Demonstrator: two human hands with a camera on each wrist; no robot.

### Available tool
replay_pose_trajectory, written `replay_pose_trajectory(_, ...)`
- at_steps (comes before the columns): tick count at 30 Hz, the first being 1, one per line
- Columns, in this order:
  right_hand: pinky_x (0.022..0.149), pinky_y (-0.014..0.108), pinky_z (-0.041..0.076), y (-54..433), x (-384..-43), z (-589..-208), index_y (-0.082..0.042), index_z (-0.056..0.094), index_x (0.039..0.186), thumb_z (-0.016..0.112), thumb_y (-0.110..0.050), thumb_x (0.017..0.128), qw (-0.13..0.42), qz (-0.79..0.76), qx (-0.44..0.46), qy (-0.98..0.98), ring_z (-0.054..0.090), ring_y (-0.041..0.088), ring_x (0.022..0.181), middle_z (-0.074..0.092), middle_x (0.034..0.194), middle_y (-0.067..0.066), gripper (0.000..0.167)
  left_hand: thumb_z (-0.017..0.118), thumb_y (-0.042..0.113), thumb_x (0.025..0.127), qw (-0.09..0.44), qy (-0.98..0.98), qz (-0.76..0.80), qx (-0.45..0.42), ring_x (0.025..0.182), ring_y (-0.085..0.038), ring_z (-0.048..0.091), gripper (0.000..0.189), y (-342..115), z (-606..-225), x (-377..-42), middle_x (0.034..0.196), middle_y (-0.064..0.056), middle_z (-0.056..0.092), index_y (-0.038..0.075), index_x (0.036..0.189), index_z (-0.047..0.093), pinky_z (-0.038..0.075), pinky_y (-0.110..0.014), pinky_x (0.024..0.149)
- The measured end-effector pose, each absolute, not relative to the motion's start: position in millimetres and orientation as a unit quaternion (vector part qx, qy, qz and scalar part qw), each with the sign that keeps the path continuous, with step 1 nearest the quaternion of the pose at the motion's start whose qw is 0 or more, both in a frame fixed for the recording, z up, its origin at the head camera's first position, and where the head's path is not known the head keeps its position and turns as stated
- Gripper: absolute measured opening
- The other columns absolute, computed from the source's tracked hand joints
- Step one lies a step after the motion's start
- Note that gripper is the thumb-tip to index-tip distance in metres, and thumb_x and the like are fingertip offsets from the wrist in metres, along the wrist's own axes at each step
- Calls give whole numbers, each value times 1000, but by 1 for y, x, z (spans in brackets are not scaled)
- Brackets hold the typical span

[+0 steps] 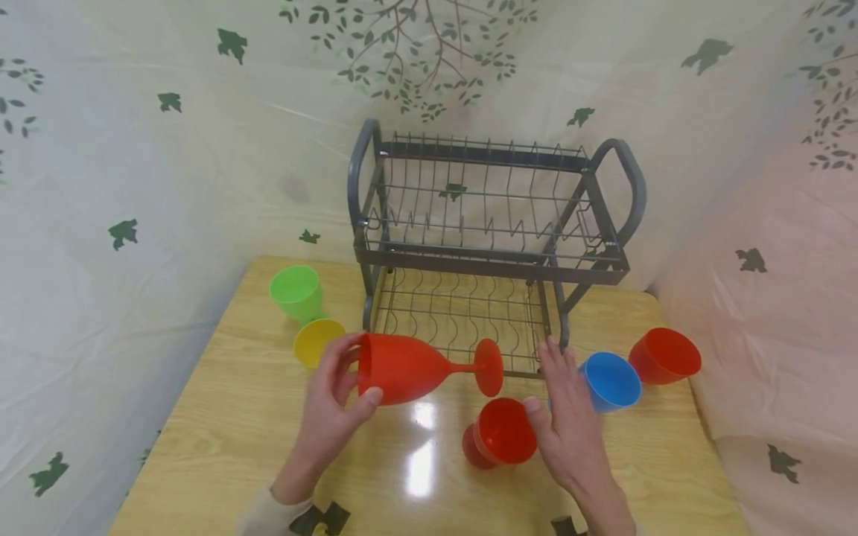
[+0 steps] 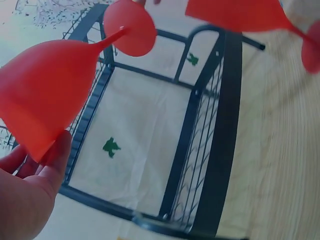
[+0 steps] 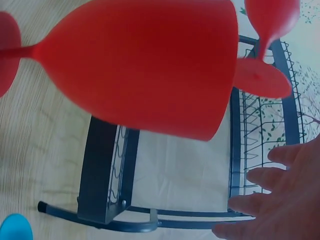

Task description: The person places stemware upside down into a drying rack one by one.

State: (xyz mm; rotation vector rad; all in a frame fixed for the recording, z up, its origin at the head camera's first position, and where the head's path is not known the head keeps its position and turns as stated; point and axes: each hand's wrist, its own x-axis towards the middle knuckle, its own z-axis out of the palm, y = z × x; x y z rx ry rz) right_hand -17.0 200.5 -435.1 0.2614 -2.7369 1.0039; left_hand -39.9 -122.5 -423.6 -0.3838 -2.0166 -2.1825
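My left hand grips a red plastic goblet at its rim, fingers on one side and thumb on the other. The goblet lies level in the air, its foot pointing right. In the left wrist view, the goblet's bowl fills the upper left. A second red goblet stands on the table, between the hands and nearer the right one. My right hand has its fingers extended and holds nothing. Its thumb is close to the second goblet's rim; the right wrist view shows the fingers apart from that goblet.
A dark two-tier dish rack stands at the table's back. Green and yellow cups stand left of it. Blue and red cups are at the right. A patterned cloth hangs behind the wooden table.
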Motion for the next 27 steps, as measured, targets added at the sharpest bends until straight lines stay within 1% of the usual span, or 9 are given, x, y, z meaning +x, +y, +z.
replay_pose_trajectory(3,118,73,19,198,-16,-433,-25,20,167,50,-30,105,100,377,84,-917,13,41,157,19,172,8,70,67,2,89,64,-632,-763,-119,122,-26,61,60,-117,-425,-40,138,-16,55,-1,145,45,62,-36,88)
replay_pose_trajectory(8,115,76,24,193,-15,-429,-29,17,167,49,-28,106,82,430,67,-896,16,37,157,17,173,4,70,67,11,94,66,-573,-809,-115,120,-23,62,54,-107,-428,-41,135,-15,58,4,143,47,61,-38,90)
replay_pose_trajectory(12,114,78,21,189,-13,-426,-31,13,167,45,-27,108,63,474,57,-877,15,38,157,15,174,3,68,68,19,95,74,-553,-823,-104,119,-21,65,51,-99,-428,-41,131,-10,62,8,141,49,60,-36,92)
replay_pose_trajectory(14,113,79,22,186,-12,-425,-32,12,167,42,-29,109,48,495,50,-866,16,39,157,16,173,3,66,68,23,96,77,-550,-826,-100,118,-21,65,51,-96,-427,-42,129,-9,62,8,141,49,60,-35,93)
replay_pose_trajectory(16,111,81,22,182,-11,-424,-30,13,168,40,-30,109,33,517,47,-854,17,40,156,18,173,5,64,69,26,96,76,-550,-825,-99,119,-21,64,53,-92,-427,-43,130,-9,61,7,141,48,59,-35,94)
replay_pose_trajectory(18,110,82,22,178,-9,-423,-25,16,168,39,-32,110,21,534,43,-844,19,43,155,21,171,10,62,70,30,96,74,-552,-824,-102,118,-21,65,56,-89,-426,-43,130,-10,60,7,142,47,59,-36,94)
replay_pose_trajectory(22,109,82,25,168,-8,-420,-21,22,167,39,-35,110,2,568,32,-822,21,44,154,25,170,10,61,72,36,95,67,-549,-826,-110,117,-19,65,61,-82,-428,-45,129,-9,60,7,143,46,59,-37,94)
replay_pose_trajectory(26,109,74,34,157,-8,-417,-23,30,164,43,-34,108,3,601,25,-799,26,40,154,30,169,3,59,72,37,96,59,-529,-839,-114,115,-19,66,59,-77,-429,-47,128,-8,62,8,141,47,59,-36,94)
replay_pose_trajectory(27,109,72,37,154,-8,-416,-22,32,164,44,-32,108,4,609,26,-793,29,40,153,32,168,4,58,72,37,96,58,-524,-842,-113,114,-19,66,59,-76,-430,-47,128,-8,62,8,140,47,59,-36,94)
